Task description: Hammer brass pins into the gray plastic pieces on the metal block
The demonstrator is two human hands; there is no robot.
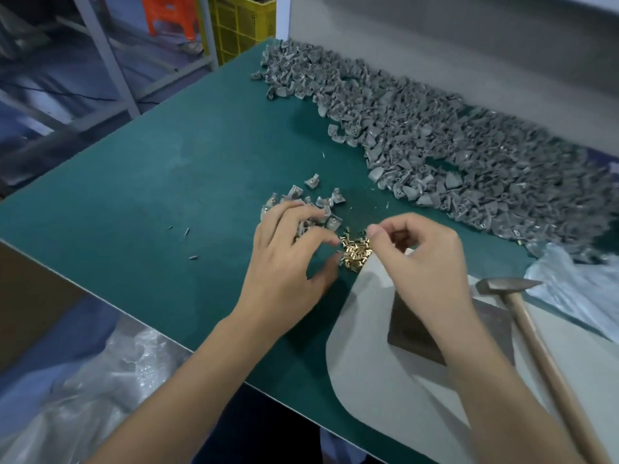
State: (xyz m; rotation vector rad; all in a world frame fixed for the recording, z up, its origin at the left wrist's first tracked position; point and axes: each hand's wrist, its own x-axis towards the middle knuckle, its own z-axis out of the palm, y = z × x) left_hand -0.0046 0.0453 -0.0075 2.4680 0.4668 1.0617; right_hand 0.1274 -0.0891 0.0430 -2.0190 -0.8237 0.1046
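Observation:
A small heap of brass pins [355, 254] lies on the green mat. My right hand [425, 259] hovers over its right edge, thumb and forefinger pinched together on what looks like one pin. My left hand [288, 259] is just left of the pins with curved fingers spread over a small cluster of gray plastic pieces [311, 200]; its thumb is apart and I see nothing gripped. A large pile of gray pieces [469, 152] runs along the back. The dark metal block [412, 329] sits on a white sheet, partly hidden by my right forearm.
A hammer [522, 316] with a wooden handle lies to the right of the block. Clear plastic bags sit at the right [576, 289] and below the table's left edge [100, 380]. A few stray pins [187, 231] lie on the mat. A grey panel backs the table.

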